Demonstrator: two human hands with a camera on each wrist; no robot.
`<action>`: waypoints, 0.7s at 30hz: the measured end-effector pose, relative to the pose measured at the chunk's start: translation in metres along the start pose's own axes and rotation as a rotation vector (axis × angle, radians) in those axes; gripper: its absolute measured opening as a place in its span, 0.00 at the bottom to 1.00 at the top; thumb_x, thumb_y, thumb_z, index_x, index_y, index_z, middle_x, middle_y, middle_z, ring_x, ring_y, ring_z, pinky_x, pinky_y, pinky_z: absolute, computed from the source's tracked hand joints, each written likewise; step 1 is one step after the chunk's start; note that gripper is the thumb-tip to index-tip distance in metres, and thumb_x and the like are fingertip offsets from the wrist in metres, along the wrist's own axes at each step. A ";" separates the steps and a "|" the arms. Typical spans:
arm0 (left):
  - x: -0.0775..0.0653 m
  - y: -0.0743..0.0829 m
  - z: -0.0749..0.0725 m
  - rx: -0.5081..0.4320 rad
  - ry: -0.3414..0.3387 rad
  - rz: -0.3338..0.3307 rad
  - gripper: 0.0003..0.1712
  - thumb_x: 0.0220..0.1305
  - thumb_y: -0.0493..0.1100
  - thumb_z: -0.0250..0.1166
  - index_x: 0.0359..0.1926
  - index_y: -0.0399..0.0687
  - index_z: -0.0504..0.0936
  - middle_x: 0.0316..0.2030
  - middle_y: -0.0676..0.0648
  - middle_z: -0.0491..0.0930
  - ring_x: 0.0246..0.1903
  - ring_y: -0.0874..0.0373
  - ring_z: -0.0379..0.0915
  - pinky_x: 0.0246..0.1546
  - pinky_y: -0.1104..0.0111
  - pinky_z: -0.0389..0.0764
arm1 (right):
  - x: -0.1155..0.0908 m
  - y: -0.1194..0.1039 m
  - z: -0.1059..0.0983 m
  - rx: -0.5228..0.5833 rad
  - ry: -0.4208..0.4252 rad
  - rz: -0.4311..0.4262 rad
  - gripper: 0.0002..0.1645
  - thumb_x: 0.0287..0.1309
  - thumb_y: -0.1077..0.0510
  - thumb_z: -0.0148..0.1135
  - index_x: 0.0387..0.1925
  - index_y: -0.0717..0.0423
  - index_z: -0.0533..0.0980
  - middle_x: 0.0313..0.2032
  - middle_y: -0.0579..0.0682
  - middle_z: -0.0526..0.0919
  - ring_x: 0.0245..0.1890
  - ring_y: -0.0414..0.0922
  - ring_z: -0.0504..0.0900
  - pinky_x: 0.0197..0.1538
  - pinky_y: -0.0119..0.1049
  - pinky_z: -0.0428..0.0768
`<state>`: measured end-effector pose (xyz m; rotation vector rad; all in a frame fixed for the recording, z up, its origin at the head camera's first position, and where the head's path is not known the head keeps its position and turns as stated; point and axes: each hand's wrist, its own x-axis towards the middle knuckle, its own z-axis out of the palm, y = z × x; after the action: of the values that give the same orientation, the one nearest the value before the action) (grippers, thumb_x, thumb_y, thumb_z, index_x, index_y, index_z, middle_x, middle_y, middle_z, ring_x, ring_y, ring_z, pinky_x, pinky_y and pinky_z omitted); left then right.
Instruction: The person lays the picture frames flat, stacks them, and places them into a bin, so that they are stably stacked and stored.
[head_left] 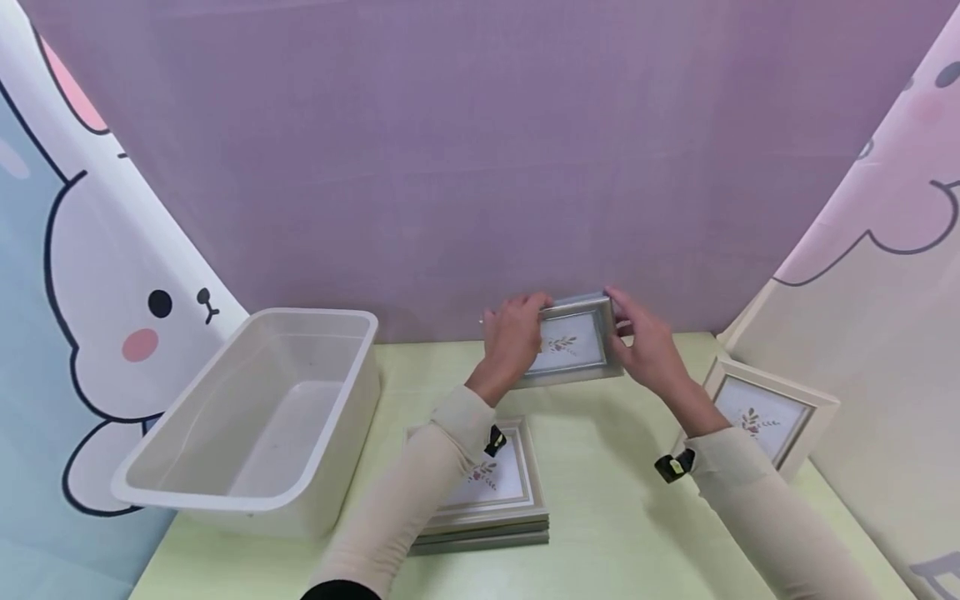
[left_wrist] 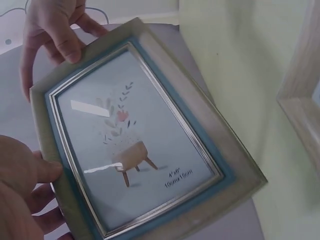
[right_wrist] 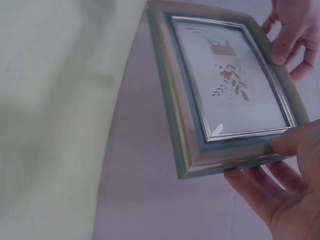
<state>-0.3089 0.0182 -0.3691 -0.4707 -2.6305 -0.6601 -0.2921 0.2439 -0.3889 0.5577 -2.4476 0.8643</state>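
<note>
Picture frame: silvery-taupe moulding, blue inner band, shiny silver lip, pale glare across the glazed front
Print: flower sprigs in a brown legged planter, small lettering near one corner
Place: raised above the surface, tilted, before the purple cloth
Left grip: holding the frame by its left edge
Right grip: pinching the opposite edge, thumb on the front, fingers behind
Surface colour: pale green
Frame stack: lying nearer the camera, partly hidden by the left sleeve
Cream frame: slanting at the right, partly behind the right sleeve
White tub: standing at the left
Room: cartoon-printed side panels, bluish and white at left, pink and cream at right
</note>
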 end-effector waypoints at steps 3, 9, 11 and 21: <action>-0.002 -0.003 -0.004 0.058 0.018 0.023 0.21 0.70 0.35 0.60 0.57 0.64 0.81 0.53 0.54 0.86 0.49 0.55 0.80 0.46 0.57 0.70 | -0.003 -0.001 0.007 0.062 -0.025 0.030 0.46 0.56 0.77 0.63 0.74 0.57 0.61 0.48 0.72 0.84 0.38 0.66 0.88 0.42 0.57 0.87; -0.005 -0.006 -0.012 0.164 0.029 0.061 0.24 0.66 0.33 0.61 0.55 0.66 0.81 0.53 0.55 0.86 0.50 0.56 0.78 0.42 0.62 0.65 | -0.007 -0.003 0.018 0.173 -0.044 0.081 0.46 0.56 0.76 0.63 0.74 0.55 0.61 0.48 0.71 0.84 0.40 0.66 0.88 0.38 0.52 0.88; -0.007 -0.008 -0.016 0.185 0.031 0.076 0.26 0.64 0.31 0.62 0.56 0.66 0.81 0.54 0.55 0.85 0.51 0.56 0.78 0.43 0.62 0.66 | -0.008 -0.003 0.022 0.228 -0.036 0.102 0.46 0.55 0.77 0.62 0.74 0.54 0.61 0.48 0.71 0.83 0.41 0.67 0.87 0.36 0.48 0.89; -0.018 -0.021 -0.033 0.219 0.088 0.140 0.24 0.65 0.32 0.63 0.54 0.65 0.83 0.54 0.56 0.86 0.53 0.56 0.78 0.50 0.58 0.72 | -0.015 -0.028 0.039 0.353 0.001 0.117 0.44 0.56 0.79 0.61 0.72 0.59 0.60 0.47 0.74 0.79 0.44 0.70 0.85 0.34 0.46 0.89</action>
<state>-0.2921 -0.0204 -0.3583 -0.5404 -2.5210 -0.3360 -0.2770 0.2011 -0.4107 0.5376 -2.3572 1.3584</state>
